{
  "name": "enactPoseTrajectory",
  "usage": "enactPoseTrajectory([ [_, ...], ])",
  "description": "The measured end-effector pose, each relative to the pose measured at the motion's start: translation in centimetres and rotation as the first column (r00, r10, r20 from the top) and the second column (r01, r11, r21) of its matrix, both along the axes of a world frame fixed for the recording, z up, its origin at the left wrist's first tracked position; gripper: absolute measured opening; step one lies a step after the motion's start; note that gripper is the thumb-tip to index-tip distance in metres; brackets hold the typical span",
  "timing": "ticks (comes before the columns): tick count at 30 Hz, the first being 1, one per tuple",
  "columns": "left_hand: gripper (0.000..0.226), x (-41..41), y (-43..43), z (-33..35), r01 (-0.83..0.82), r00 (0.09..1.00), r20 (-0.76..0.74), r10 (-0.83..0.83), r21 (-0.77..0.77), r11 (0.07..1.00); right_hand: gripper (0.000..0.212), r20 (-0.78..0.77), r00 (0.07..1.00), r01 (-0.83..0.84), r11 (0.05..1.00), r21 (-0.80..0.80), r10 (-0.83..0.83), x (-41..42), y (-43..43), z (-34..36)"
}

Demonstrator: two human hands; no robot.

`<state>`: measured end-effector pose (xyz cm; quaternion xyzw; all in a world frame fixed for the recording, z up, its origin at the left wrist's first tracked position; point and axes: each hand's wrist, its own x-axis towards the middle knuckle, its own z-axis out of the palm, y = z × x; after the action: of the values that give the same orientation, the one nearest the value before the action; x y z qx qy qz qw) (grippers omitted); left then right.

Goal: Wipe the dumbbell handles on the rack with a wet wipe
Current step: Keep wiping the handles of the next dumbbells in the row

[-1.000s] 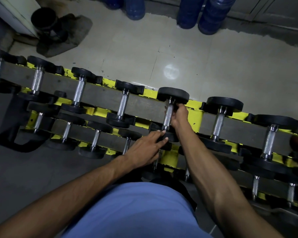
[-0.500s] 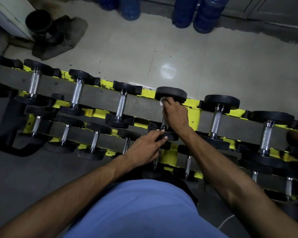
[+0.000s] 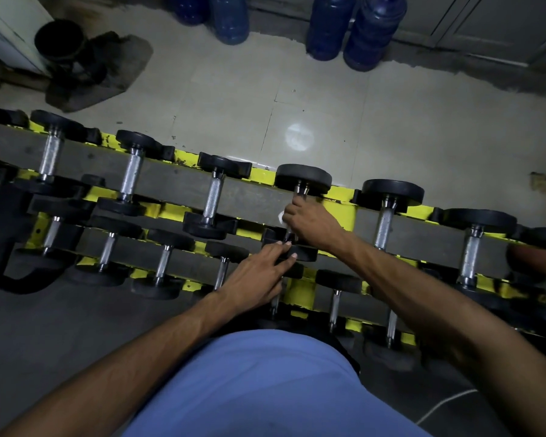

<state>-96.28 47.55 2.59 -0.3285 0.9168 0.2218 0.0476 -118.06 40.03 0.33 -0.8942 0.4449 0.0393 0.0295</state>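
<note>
A yellow and grey rack point(image 3: 344, 212) carries rows of black dumbbells with chrome handles. My right hand point(image 3: 309, 220) is wrapped round the handle of the middle top-row dumbbell point(image 3: 303, 178), with a white wet wipe point(image 3: 280, 217) showing at its fingers. Most of that handle is hidden under the hand. My left hand point(image 3: 259, 274) lies flat with straight fingers on the near black head point(image 3: 303, 252) of the same dumbbell.
More dumbbells point(image 3: 213, 197) sit left and right on the top rail and on the lower rail point(image 3: 164, 263). Blue water jugs point(image 3: 369, 29) stand on the tiled floor behind. A black bucket point(image 3: 60, 42) is at the far left. A white cable point(image 3: 445, 405) lies bottom right.
My right hand first went up to the far end of the handle and has now slid back down toward the near head, with the wipe. My left hand has stayed on the near head.
</note>
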Motion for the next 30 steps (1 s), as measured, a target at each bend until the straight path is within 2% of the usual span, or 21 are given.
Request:
enactPoseTrajectory([
  [2,0.07,-0.1,0.0,0.1,-0.003,1.0,-0.004,0.003,-0.002,1.0,0.013,0.0,1.0,-0.003,0.999,-0.045,0.003,-0.6,-0.7,0.7],
  [6,0.069,-0.1,0.2,0.1,-0.007,1.0,-0.006,0.007,-0.007,1.0,0.036,0.027,0.991,0.136,0.986,-0.094,-0.134,-1.3,-2.1,1.7],
  [9,0.071,-0.1,0.2,0.1,-0.016,1.0,-0.002,0.016,-0.004,1.0,0.026,-0.006,0.992,0.125,0.991,-0.04,-0.126,-1.4,-1.0,0.9],
  [12,0.071,-0.4,0.3,0.4,-0.028,1.0,-0.014,0.028,-0.009,1.0,0.036,-0.049,0.994,0.098,0.995,-0.012,-0.098,-2.2,-1.1,0.8],
  [15,0.069,-0.5,0.6,0.6,-0.043,0.999,-0.018,0.042,-0.014,0.999,0.046,-0.034,0.979,0.202,0.979,-0.029,-0.203,-2.8,-1.9,1.2],
  [17,0.069,-0.6,0.7,0.8,-0.056,0.998,-0.021,0.055,-0.016,0.998,0.04,-0.018,0.97,0.241,0.97,0.023,-0.241,-2.2,-1.4,1.2],
  [21,0.069,-1.0,1.0,1.0,-0.077,0.997,-0.014,0.077,-0.005,0.997,0.03,-0.071,0.997,0.017,0.985,0.174,-0.005,-0.2,-0.7,0.9],
  [22,0.069,-1.0,1.0,1.1,-0.082,0.996,-0.014,0.082,-0.002,0.997,0.031,-0.062,0.998,0.026,0.983,0.182,-0.015,-0.3,-1.1,1.1],
  [26,0.069,-1.1,1.2,1.1,-0.109,0.994,-0.022,0.109,-0.008,0.994,0.035,0.054,0.962,0.255,0.954,0.159,-0.267,-1.5,-1.6,1.9],
  [30,0.067,-1.4,1.6,0.8,-0.149,0.989,-0.011,0.149,0.007,0.989,0.024,0.034,0.991,0.114,0.937,0.329,-0.132,0.0,0.8,1.3],
])
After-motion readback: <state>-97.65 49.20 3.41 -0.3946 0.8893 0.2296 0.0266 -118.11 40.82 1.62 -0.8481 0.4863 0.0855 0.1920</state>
